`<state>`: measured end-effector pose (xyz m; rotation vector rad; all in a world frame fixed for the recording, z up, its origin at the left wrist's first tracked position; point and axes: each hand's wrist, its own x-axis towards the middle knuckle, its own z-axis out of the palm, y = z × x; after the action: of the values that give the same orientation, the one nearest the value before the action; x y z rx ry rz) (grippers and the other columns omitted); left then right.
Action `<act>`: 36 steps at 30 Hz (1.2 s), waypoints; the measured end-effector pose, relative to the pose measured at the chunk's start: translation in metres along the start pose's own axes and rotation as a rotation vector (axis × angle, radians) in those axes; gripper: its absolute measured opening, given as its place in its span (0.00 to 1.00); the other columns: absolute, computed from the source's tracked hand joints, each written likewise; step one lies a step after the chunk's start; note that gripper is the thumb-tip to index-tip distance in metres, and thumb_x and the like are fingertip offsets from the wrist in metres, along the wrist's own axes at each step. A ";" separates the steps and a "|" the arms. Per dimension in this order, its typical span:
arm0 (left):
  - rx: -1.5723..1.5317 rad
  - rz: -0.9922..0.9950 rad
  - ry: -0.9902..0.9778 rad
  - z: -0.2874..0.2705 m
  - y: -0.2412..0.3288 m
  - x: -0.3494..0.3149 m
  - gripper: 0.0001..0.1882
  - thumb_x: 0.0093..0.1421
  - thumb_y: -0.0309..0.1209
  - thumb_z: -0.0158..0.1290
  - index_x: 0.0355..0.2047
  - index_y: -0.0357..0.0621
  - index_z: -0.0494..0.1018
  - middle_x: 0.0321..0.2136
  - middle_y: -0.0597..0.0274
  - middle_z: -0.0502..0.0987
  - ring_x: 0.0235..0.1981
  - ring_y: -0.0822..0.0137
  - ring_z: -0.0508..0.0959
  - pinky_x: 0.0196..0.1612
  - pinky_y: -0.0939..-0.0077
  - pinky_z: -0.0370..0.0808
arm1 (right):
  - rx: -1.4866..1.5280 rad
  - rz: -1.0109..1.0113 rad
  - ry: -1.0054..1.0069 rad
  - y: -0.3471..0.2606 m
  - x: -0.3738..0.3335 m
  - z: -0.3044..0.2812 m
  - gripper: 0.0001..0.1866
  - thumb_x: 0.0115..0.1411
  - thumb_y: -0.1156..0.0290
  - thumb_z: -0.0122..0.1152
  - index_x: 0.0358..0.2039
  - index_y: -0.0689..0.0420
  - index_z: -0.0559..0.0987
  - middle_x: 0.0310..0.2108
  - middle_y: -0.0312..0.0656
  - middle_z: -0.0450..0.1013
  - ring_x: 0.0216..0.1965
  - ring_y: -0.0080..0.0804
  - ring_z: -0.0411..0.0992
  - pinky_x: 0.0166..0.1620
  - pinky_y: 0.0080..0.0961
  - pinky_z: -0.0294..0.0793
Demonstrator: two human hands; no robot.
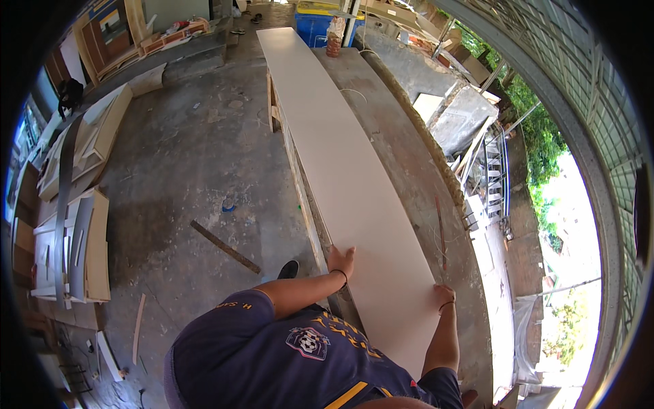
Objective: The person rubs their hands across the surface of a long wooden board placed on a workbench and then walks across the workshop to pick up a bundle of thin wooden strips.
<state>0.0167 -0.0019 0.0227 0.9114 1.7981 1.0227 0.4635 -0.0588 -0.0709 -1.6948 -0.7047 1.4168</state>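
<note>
The left hand (340, 261) lies flat, fingers spread, on the near left edge of a long pale off-white laminated board (344, 170); the right hand (443, 296) curls over its right edge, fingers closed on the rim. The board runs from 6 o'clock up to 12 o'clock, resting on a grey concrete ledge (402, 129). At 12 o'clock stands a blue plastic bin (315, 28), its contents too small to tell. At 9 o'clock, stacked pale wooden panels (85, 245) lie on the stained concrete floor (184, 170); a dark wooden strip (225, 247) lies at 7 o'clock.
</note>
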 end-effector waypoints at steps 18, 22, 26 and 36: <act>0.076 -0.013 0.055 -0.005 -0.008 0.004 0.28 0.47 0.42 0.53 0.40 0.31 0.59 0.35 0.40 0.70 0.38 0.46 0.70 0.40 0.61 0.67 | -0.566 0.031 0.295 -0.096 -0.071 0.097 0.17 0.45 0.58 0.61 0.21 0.62 0.74 0.18 0.39 0.68 0.21 0.29 0.67 0.26 0.27 0.67; 0.026 0.027 0.051 0.005 -0.009 0.003 0.29 0.47 0.42 0.53 0.40 0.31 0.59 0.35 0.39 0.70 0.39 0.46 0.70 0.41 0.61 0.67 | -1.107 0.023 0.274 -0.077 -0.033 0.070 0.31 0.45 0.45 0.56 0.26 0.67 0.75 0.23 0.47 0.72 0.27 0.35 0.71 0.33 0.29 0.68; 0.043 0.006 0.082 0.000 -0.010 0.004 0.30 0.47 0.43 0.53 0.39 0.30 0.58 0.35 0.38 0.70 0.39 0.46 0.70 0.41 0.61 0.67 | -1.323 0.059 0.332 -0.122 -0.066 0.127 0.41 0.41 0.35 0.49 0.33 0.68 0.74 0.35 0.58 0.70 0.39 0.46 0.69 0.42 0.33 0.67; -0.056 -0.084 -0.047 -0.001 -0.020 0.008 0.26 0.46 0.39 0.55 0.41 0.34 0.61 0.38 0.46 0.70 0.41 0.49 0.69 0.43 0.66 0.66 | -1.221 0.128 0.402 -0.128 -0.049 0.146 0.43 0.31 0.34 0.58 0.29 0.69 0.75 0.32 0.56 0.71 0.38 0.44 0.70 0.41 0.33 0.68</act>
<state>0.0090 -0.0030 0.0021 0.8124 1.7449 0.9861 0.3207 0.0005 0.0558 -2.8560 -1.3768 0.6048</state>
